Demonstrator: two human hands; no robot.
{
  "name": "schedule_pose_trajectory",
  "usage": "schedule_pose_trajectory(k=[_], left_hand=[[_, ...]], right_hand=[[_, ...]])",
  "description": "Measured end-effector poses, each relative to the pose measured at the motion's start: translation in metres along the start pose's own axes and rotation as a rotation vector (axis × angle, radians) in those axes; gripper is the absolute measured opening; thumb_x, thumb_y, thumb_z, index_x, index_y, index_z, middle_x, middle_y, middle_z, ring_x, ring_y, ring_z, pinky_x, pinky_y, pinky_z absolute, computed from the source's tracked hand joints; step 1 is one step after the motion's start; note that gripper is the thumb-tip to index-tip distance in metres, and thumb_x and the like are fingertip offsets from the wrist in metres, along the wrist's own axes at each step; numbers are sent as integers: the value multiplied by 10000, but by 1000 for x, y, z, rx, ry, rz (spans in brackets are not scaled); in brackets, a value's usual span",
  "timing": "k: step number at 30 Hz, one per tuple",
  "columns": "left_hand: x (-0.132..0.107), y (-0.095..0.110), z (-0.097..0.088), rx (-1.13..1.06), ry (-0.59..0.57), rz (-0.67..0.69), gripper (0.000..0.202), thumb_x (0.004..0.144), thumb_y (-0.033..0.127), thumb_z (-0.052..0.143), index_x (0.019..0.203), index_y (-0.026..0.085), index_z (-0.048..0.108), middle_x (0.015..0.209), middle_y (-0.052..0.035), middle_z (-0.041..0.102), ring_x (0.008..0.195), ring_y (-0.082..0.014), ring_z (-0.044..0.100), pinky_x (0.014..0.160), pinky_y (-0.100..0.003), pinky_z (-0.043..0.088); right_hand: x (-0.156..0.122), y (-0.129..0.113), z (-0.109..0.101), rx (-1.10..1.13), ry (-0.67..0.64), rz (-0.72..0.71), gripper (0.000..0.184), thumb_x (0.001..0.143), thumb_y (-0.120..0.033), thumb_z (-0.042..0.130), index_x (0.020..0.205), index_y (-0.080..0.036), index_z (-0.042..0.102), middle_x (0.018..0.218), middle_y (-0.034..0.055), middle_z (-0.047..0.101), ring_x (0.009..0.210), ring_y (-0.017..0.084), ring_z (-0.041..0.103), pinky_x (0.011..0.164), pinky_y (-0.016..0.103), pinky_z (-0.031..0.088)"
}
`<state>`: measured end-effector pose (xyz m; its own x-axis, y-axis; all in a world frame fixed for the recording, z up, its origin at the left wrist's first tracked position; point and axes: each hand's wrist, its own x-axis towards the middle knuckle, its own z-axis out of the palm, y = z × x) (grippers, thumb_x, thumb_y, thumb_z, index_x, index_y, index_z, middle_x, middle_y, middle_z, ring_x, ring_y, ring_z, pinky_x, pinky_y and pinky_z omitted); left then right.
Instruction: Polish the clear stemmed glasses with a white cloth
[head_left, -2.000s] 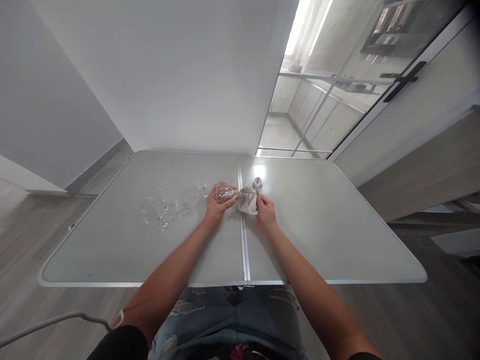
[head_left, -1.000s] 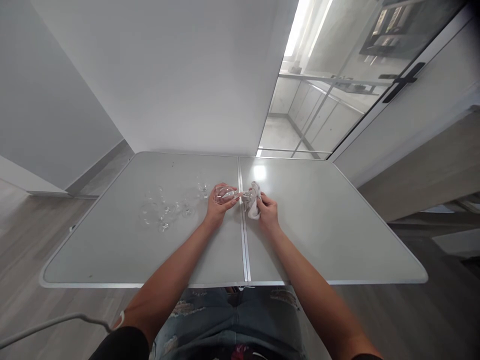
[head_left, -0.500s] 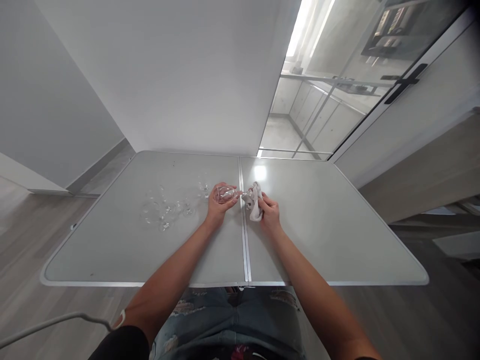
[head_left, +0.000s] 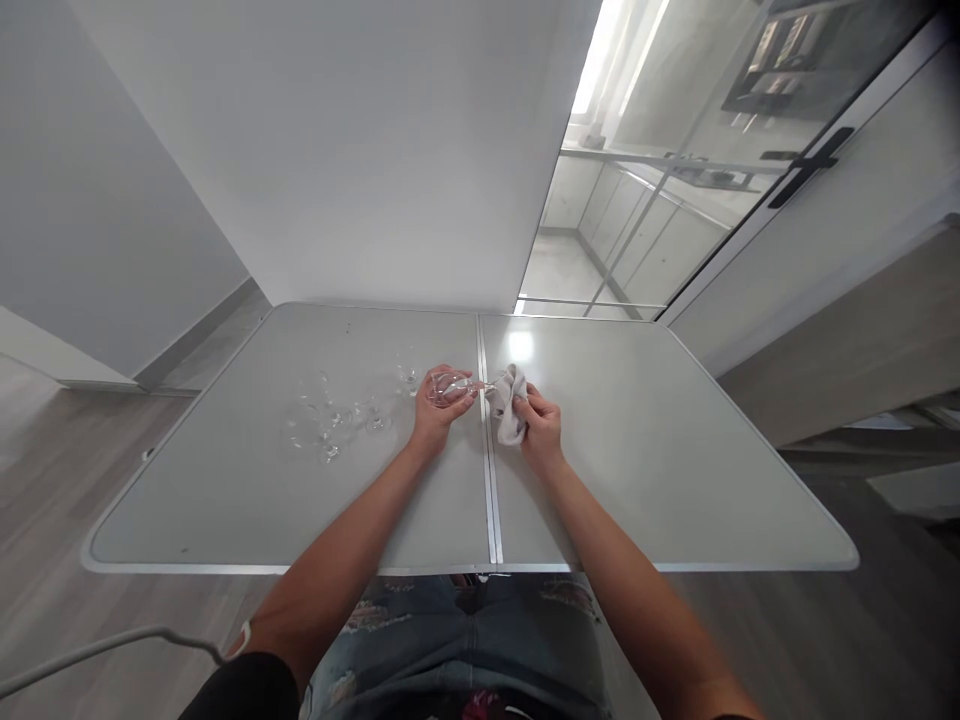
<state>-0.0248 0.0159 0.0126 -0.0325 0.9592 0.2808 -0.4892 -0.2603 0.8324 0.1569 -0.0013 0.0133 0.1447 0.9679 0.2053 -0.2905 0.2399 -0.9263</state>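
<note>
My left hand [head_left: 436, 412] is wrapped round the bowl of a clear wine glass [head_left: 454, 387], which lies tilted on its side in the air with its stem pointing right. My right hand [head_left: 541, 424] grips a whitish cloth [head_left: 511, 408] that covers the foot end of that glass, so the foot is hidden. Left of my left hand, several clear stemmed glasses [head_left: 331, 425] stand close together on the table, their outlines faint against its surface. One more glass [head_left: 409, 376] stands nearest to my left hand.
The pale folding table [head_left: 645, 480] has a metal seam [head_left: 491, 500] down its middle and a raised metal rim. A white wall [head_left: 360, 150] rises behind it, with a glass sliding door [head_left: 637, 220] at the back right. A cable [head_left: 112, 640] runs by my left arm.
The cloth has closed over the glass's foot, which showed partly before. My right hand has shifted very slightly; my left hand stays nearly still on the bowl.
</note>
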Motion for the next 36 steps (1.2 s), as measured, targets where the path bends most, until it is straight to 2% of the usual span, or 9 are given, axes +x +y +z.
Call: schedule_pose_trajectory(k=[5, 8, 13, 19, 24, 27, 32, 34, 36], left_hand=[[-4, 0, 1, 2, -119, -74, 652, 640, 260, 943, 1150, 238, 537, 1149, -68, 735, 998, -254, 761, 987, -499, 588], [-5, -1, 1, -3, -117, -65, 662, 634, 271, 947, 1152, 235, 537, 1148, -76, 738, 990, -255, 762, 985, -500, 590], [-1, -2, -1, -1, -34, -16, 638, 669, 268, 928, 1170, 241, 533, 1160, -72, 731, 987, -250, 767, 983, -468, 591], [-1, -2, 0, 9, -2, -19, 640, 658, 272, 934, 1160, 242, 539, 1161, -69, 730, 999, -253, 764, 1001, -480, 582], [0, 0, 0, 3, 22, 0, 611, 679, 269, 923, 1151, 238, 536, 1137, -60, 727, 992, -244, 764, 995, -462, 587], [0, 2, 1, 14, 26, 6, 606, 682, 272, 918, 1149, 238, 534, 1131, -53, 720, 998, -246, 764, 980, -448, 595], [-3, 3, 2, 132, 6, 30, 592, 677, 315, 917, 1131, 216, 551, 1050, -61, 734, 914, -241, 772, 860, -395, 623], [-5, 3, 2, 193, -36, 34, 590, 672, 318, 919, 1129, 206, 562, 1022, -69, 740, 889, -232, 768, 805, -360, 619], [-7, 2, 2, 247, -70, 34, 586, 672, 316, 918, 1133, 205, 573, 1007, -71, 739, 892, -219, 757, 745, -313, 602]], right_hand=[[3, 5, 0, -34, 114, -23, 306, 839, -480, 748, 705, -206, 720, 947, 41, 698, 844, 177, 619, 742, 295, 483], [8, 15, 0, -28, 53, 94, 337, 829, -547, 734, 898, -220, 778, 891, 35, 725, 794, 183, 636, 725, 308, 484], [8, 24, -4, -129, -62, 155, 380, 792, -549, 752, 736, -174, 729, 650, -15, 640, 592, 130, 521, 565, 254, 387], [0, 8, 3, -73, -129, 230, 395, 780, -371, 717, 1155, -272, 644, 914, -15, 722, 685, 148, 580, 632, 251, 457], [-1, 1, 4, -324, -163, 61, 118, 765, -210, 561, 806, -205, 671, 725, -24, 612, 672, 138, 501, 630, 237, 395], [-2, 3, -2, -509, -142, -52, 157, 778, -206, 512, 650, -198, 603, 596, -36, 485, 587, 123, 393, 568, 248, 306], [-7, 0, -7, -793, -168, -255, 469, 901, -351, 499, 487, -213, 328, 502, -52, 254, 510, 99, 243, 533, 269, 208], [-8, -3, -6, -970, -103, -308, 458, 898, -445, 585, 532, -202, 456, 498, -58, 319, 498, 97, 291, 543, 258, 244], [-9, -4, -4, -1088, -27, -329, 308, 877, -485, 647, 768, -198, 668, 546, -50, 467, 510, 106, 398, 571, 242, 303]])
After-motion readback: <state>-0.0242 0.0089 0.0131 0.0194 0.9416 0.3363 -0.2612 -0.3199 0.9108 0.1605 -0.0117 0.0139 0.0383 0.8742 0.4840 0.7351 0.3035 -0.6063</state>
